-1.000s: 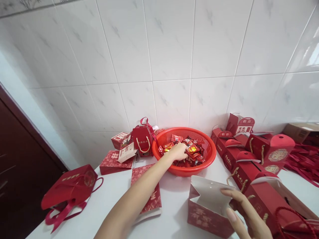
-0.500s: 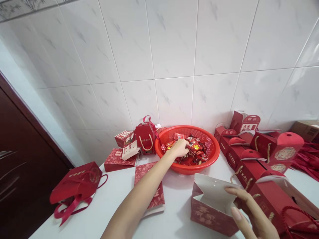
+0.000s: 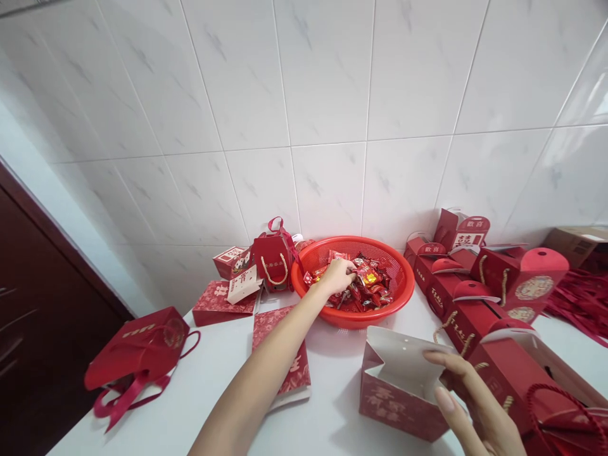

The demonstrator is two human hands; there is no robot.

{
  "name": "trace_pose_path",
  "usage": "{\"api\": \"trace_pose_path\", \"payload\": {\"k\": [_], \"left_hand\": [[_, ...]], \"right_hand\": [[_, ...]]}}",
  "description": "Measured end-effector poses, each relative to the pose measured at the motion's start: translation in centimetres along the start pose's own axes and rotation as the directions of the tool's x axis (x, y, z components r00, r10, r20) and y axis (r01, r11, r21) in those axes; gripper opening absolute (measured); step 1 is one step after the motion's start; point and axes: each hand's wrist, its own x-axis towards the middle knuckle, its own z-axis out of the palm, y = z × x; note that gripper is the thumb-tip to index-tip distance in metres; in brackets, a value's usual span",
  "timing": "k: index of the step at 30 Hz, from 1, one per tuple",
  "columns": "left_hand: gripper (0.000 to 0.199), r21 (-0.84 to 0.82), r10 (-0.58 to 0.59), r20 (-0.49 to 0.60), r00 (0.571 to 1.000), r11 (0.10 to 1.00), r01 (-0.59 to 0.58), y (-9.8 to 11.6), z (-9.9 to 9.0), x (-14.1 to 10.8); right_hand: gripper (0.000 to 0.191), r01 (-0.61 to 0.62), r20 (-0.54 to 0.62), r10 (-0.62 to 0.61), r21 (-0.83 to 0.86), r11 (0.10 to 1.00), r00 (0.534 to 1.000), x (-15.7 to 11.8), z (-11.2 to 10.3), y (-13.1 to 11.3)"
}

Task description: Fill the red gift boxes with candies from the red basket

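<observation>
So I'm on the head feed from my end, looking down at a white table (image 3: 332, 383) pushed up against a tiled wall (image 3: 327, 82). The left hand (image 3: 338, 277) is down in a red plastic basket (image 3: 354, 321), fingers among the wrapped candies (image 3: 368, 277) — I honestly can't tell whether they've got one pinched or are just touching the heap. Basket sits mid-table near the wall.

The right hand (image 3: 487, 402) has its thumb and fingers hooked around the right end of an open box (image 3: 396, 405), so I'd call that a grasp. That box stands upright in front of the basket, a bit to the right, top open and pale inside.

A patterned red box (image 3: 270, 324) lies partly hidden under the left forearm. Off to the left there's a red box with a ribbon (image 3: 137, 348) near the table edge, plus a small red bag with a rope handle (image 3: 272, 256) just beside the basket. Right side is busier — a row of red boxes (image 3: 468, 323), then a pile of dark red ribbon (image 3: 577, 303) by a cardboard carton (image 3: 567, 248).
</observation>
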Motion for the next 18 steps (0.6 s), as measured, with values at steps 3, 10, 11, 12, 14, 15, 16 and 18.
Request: {"api": "trace_pose_path", "payload": {"k": [3, 10, 11, 12, 14, 15, 16, 18], "left_hand": [[0.016, 0.0, 0.01, -0.014, 1.0, 1.0, -0.01, -0.1, 0.0, 0.1], [0.016, 0.02, 0.031, -0.053, 0.998, 0.999, -0.03, -0.9, 0.3, 0.4], [0.018, 0.024, 0.033, -0.05, 0.998, 0.999, -0.032, -0.9, 0.3, 0.4], [0.02, 0.027, 0.035, -0.047, 0.998, 0.999, -0.034, -1.0, 0.4, 0.4], [0.022, 0.032, 0.04, -0.045, 0.998, 0.999, -0.039, -1.0, 0.4, 0.5], [0.024, 0.026, 0.044, -0.049, 0.998, 0.999, -0.043, -1.0, 0.4, 0.5], [0.025, 0.017, 0.046, -0.055, 0.997, 0.999, -0.045, -1.0, 0.4, 0.5], [0.026, 0.005, 0.049, -0.066, 0.997, 0.999, -0.049, -1.0, 0.3, 0.5]], "right_hand": [[0.026, -0.013, -0.002, 0.013, 0.003, 1.0, 1.0, 0.0, 0.0, -0.1], [0.03, -0.038, 0.001, 0.038, -0.016, 0.999, 0.999, -0.1, -0.1, 0.0], [0.03, -0.03, -0.005, 0.03, -0.02, 0.999, 1.0, 0.0, -0.1, 0.0], [0.03, -0.021, -0.007, 0.021, -0.02, 1.0, 1.0, 0.0, 0.0, -0.1], [0.029, -0.006, -0.004, 0.006, -0.012, 1.0, 1.0, 0.1, 0.0, -0.2], [0.029, -0.006, 0.0, 0.006, -0.01, 1.0, 1.0, 0.1, 0.0, -0.2], [0.029, -0.009, 0.005, 0.009, -0.01, 1.0, 1.0, 0.1, 0.0, -0.3], [0.029, -0.019, 0.015, 0.019, -0.003, 1.0, 1.0, 0.1, 0.0, -0.3]]}}
